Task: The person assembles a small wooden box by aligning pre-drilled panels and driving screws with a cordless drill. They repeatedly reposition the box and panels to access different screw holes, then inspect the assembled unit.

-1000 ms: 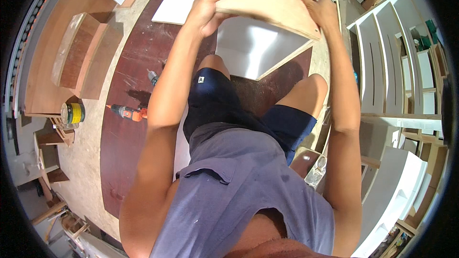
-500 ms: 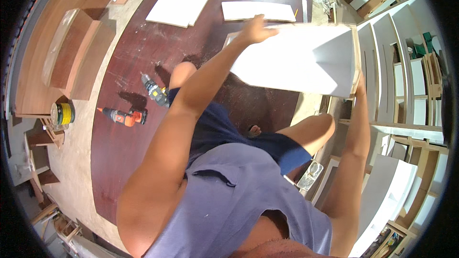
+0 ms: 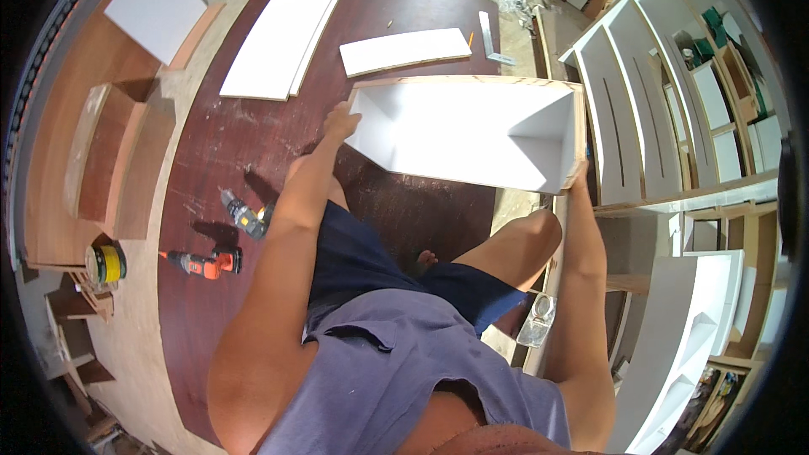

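A white-lined open wooden box (image 3: 455,131) with raw plywood edges, like a drawer, is held in front of me above the dark red board. My left hand (image 3: 341,122) grips its left end, thumb toward the inside and the other fingers partly hidden behind the wall. At the right end, my right hand (image 3: 580,175) holds the near corner, its fingers mostly behind the panel. Beyond the box lie a short white panel (image 3: 404,51), a pencil (image 3: 471,40) and a metal square (image 3: 489,38).
Longer white panels (image 3: 286,29) lie at the far left of the dark red board (image 3: 211,131). A grey drill (image 3: 244,215) and an orange-black drill (image 3: 200,264) rest left of my leg. White shelving (image 3: 636,109) stands close on the right; a yellow-banded spool (image 3: 106,264) sits left.
My left hand has moved from the box's far edge to its left end and now grips there. In the picture, the box sits farther left and slightly lower; the whole view has shifted too.
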The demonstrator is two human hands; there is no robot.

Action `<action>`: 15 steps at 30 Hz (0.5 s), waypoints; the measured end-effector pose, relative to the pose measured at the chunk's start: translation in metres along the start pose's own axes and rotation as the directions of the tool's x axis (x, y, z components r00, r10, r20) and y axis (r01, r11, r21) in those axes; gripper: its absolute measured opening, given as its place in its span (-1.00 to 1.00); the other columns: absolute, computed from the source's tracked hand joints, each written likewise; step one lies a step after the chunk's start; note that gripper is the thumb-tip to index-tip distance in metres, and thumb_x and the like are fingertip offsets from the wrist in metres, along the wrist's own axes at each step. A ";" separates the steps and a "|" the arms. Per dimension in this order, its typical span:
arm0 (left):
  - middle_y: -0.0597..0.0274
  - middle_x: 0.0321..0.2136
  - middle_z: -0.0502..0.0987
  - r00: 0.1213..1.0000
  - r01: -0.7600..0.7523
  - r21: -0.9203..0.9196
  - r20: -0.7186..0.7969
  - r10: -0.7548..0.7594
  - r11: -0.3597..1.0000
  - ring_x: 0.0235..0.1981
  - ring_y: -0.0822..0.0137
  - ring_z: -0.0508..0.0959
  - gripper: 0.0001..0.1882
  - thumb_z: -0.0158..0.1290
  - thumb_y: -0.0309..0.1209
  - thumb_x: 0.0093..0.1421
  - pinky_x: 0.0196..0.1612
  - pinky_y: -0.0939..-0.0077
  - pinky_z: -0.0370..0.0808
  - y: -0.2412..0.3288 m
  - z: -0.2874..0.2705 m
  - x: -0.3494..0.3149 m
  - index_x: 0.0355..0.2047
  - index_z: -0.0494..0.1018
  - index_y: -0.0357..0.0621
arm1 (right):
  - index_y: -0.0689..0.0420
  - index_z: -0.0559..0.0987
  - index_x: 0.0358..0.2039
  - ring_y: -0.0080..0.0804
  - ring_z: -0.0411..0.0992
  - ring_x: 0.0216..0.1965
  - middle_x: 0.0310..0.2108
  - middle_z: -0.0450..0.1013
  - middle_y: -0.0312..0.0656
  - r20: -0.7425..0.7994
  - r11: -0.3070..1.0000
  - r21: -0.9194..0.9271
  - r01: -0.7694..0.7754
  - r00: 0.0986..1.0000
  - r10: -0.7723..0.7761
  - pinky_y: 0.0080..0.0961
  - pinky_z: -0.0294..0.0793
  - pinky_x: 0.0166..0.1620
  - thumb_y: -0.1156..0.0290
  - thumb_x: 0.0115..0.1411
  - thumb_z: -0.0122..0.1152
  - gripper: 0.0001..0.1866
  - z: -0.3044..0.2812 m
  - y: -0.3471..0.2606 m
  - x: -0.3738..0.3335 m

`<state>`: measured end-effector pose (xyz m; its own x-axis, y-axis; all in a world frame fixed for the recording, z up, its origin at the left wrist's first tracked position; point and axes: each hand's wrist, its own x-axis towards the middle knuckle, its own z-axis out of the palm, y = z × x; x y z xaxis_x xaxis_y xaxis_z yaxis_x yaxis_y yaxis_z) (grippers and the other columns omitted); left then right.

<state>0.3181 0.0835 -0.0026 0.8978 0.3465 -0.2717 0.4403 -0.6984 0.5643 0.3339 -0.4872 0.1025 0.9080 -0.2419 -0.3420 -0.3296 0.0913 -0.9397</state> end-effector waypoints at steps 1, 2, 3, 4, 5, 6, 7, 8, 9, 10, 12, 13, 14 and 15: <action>-0.06 0.04 0.51 1.000 0.000 0.032 0.012 0.000 0.999 0.10 -0.08 0.49 -0.37 0.18 -0.07 0.08 0.13 0.05 0.41 0.002 -0.010 0.006 0.11 0.36 -0.07 | 0.19 0.41 0.18 -0.37 0.50 -0.14 -0.10 0.50 -0.18 -0.002 1.000 0.018 0.001 1.000 -0.001 -0.45 0.51 -0.07 -0.29 0.33 -0.17 -0.22 0.005 0.009 0.001; -0.05 0.04 0.51 0.999 -0.014 0.049 -0.035 0.016 0.999 0.10 -0.08 0.49 -0.40 0.17 -0.08 0.10 0.12 0.04 0.41 -0.003 -0.022 0.013 0.09 0.38 -0.07 | 0.19 0.41 0.18 -0.37 0.50 -0.14 -0.09 0.50 -0.18 0.006 0.999 0.040 0.003 1.000 -0.003 -0.45 0.52 -0.07 -0.29 0.33 -0.17 -0.22 0.015 0.016 0.003; -0.04 0.04 0.51 0.996 -0.027 0.063 -0.081 0.033 0.998 0.10 -0.07 0.49 -0.44 0.17 -0.08 0.11 0.12 0.03 0.41 -0.006 -0.033 0.020 0.06 0.40 -0.07 | 0.19 0.40 0.19 -0.36 0.50 -0.14 -0.09 0.49 -0.18 0.020 0.998 0.066 -0.004 1.000 0.003 -0.44 0.52 -0.06 -0.29 0.33 -0.17 -0.22 0.026 0.024 0.006; -0.04 0.04 0.52 0.994 -0.007 0.105 -0.111 0.018 0.994 0.11 -0.06 0.48 -0.48 0.15 -0.10 0.13 0.12 0.05 0.42 -0.006 -0.044 0.025 0.05 0.41 -0.07 | 0.19 0.40 0.19 -0.36 0.50 -0.13 -0.08 0.49 -0.17 0.039 0.996 0.084 -0.030 0.999 0.027 -0.44 0.52 -0.06 -0.29 0.33 -0.17 -0.22 0.040 0.032 0.007; -0.03 0.04 0.52 0.994 0.016 0.123 -0.109 -0.003 0.992 0.11 -0.05 0.49 -0.47 0.15 -0.11 0.14 0.12 0.06 0.42 -0.009 -0.056 0.029 0.07 0.41 -0.06 | 0.18 0.39 0.20 -0.35 0.50 -0.13 -0.08 0.49 -0.17 0.068 0.993 0.099 -0.064 0.996 0.058 -0.43 0.52 -0.05 -0.29 0.33 -0.17 -0.22 0.054 0.038 0.007; -0.03 0.04 0.52 0.993 0.052 0.139 -0.117 -0.036 0.989 0.10 -0.05 0.49 -0.45 0.14 -0.11 0.14 0.13 0.08 0.42 -0.017 -0.068 0.032 0.10 0.40 -0.05 | 0.17 0.38 0.21 -0.30 0.51 -0.12 -0.05 0.49 -0.15 0.082 0.984 0.095 -0.153 0.986 0.145 -0.39 0.54 -0.05 -0.29 0.33 -0.18 -0.22 0.075 0.033 0.001; -0.03 0.04 0.52 0.989 0.068 0.139 -0.141 -0.048 0.988 0.10 -0.05 0.50 -0.44 0.15 -0.11 0.14 0.13 0.08 0.42 -0.024 -0.076 0.034 0.12 0.39 -0.04 | 0.16 0.38 0.21 -0.27 0.52 -0.11 -0.03 0.49 -0.13 0.163 0.972 0.151 -0.182 0.974 0.157 -0.36 0.55 -0.04 -0.30 0.33 -0.19 -0.22 0.086 0.041 0.007; -0.03 0.04 0.52 0.986 0.067 0.128 -0.161 -0.046 0.990 0.09 -0.06 0.50 -0.42 0.15 -0.11 0.13 0.13 0.08 0.42 -0.026 -0.078 0.037 0.14 0.38 -0.02 | 0.15 0.37 0.22 -0.24 0.52 -0.10 -0.01 0.49 -0.11 0.231 0.959 0.203 -0.199 0.961 0.150 -0.33 0.56 -0.04 -0.30 0.32 -0.20 -0.21 0.089 0.052 0.016; -0.03 0.04 0.52 0.981 0.077 0.121 -0.185 -0.053 0.990 0.09 -0.06 0.51 -0.41 0.15 -0.11 0.13 0.13 0.08 0.42 -0.029 -0.083 0.039 0.16 0.37 0.00 | 0.14 0.37 0.23 -0.21 0.53 -0.09 0.00 0.48 -0.10 0.308 0.941 0.250 -0.228 0.940 0.146 -0.30 0.57 -0.04 -0.31 0.32 -0.21 -0.21 0.098 0.056 0.024; -0.04 0.05 0.52 0.980 0.084 0.098 -0.186 -0.064 0.992 0.08 -0.06 0.51 -0.40 0.15 -0.11 0.13 0.13 0.08 0.42 -0.030 -0.089 0.043 0.17 0.37 0.02 | 0.13 0.37 0.23 -0.20 0.53 -0.09 0.01 0.48 -0.09 0.341 0.931 0.256 -0.260 0.925 0.164 -0.28 0.58 -0.04 -0.32 0.32 -0.23 -0.20 0.102 0.056 0.033; -0.04 0.06 0.51 0.980 0.116 0.066 -0.169 -0.103 0.991 0.08 -0.05 0.51 -0.39 0.15 -0.10 0.12 0.13 0.07 0.42 -0.041 -0.095 0.040 0.18 0.36 0.06 | 0.11 0.36 0.24 -0.17 0.53 -0.09 0.03 0.47 -0.08 0.408 0.901 0.256 -0.349 0.884 0.227 -0.24 0.60 -0.05 -0.34 0.31 -0.27 -0.19 0.118 0.059 0.035; -0.04 0.03 0.53 0.978 0.114 0.050 -0.184 -0.103 0.992 0.08 -0.05 0.51 -0.40 0.14 -0.09 0.12 0.13 0.07 0.42 -0.046 -0.099 0.039 0.17 0.36 0.07 | 0.08 0.35 0.26 -0.15 0.52 -0.06 0.06 0.46 -0.08 0.443 0.890 0.237 -0.388 0.859 0.256 -0.20 0.58 -0.03 -0.38 0.30 -0.32 -0.16 0.125 0.054 0.041; -0.05 0.01 0.54 0.975 0.115 0.067 -0.198 -0.100 0.991 0.08 -0.06 0.51 -0.40 0.14 -0.09 0.12 0.13 0.06 0.42 -0.048 -0.100 0.035 0.17 0.36 0.06 | 0.08 0.35 0.26 -0.15 0.52 -0.06 0.06 0.46 -0.08 0.462 0.881 0.223 -0.416 0.841 0.280 -0.20 0.58 -0.02 -0.38 0.30 -0.33 -0.16 0.131 0.049 0.042; -0.07 -0.01 0.55 0.973 0.117 0.081 -0.210 -0.098 0.990 0.07 -0.06 0.51 -0.40 0.13 -0.09 0.13 0.13 0.05 0.41 -0.044 -0.096 0.031 0.17 0.35 0.06 | 0.08 0.35 0.26 -0.15 0.52 -0.06 0.06 0.47 -0.09 0.458 0.879 0.222 -0.421 0.841 0.287 -0.20 0.58 -0.02 -0.38 0.30 -0.33 -0.16 0.133 0.045 0.045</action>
<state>0.3258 0.1852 0.0391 0.8289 0.5373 -0.1555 0.5416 -0.7015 0.4632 0.3942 -0.3652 0.0450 0.7876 0.2655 -0.5560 -0.6148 0.3970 -0.6815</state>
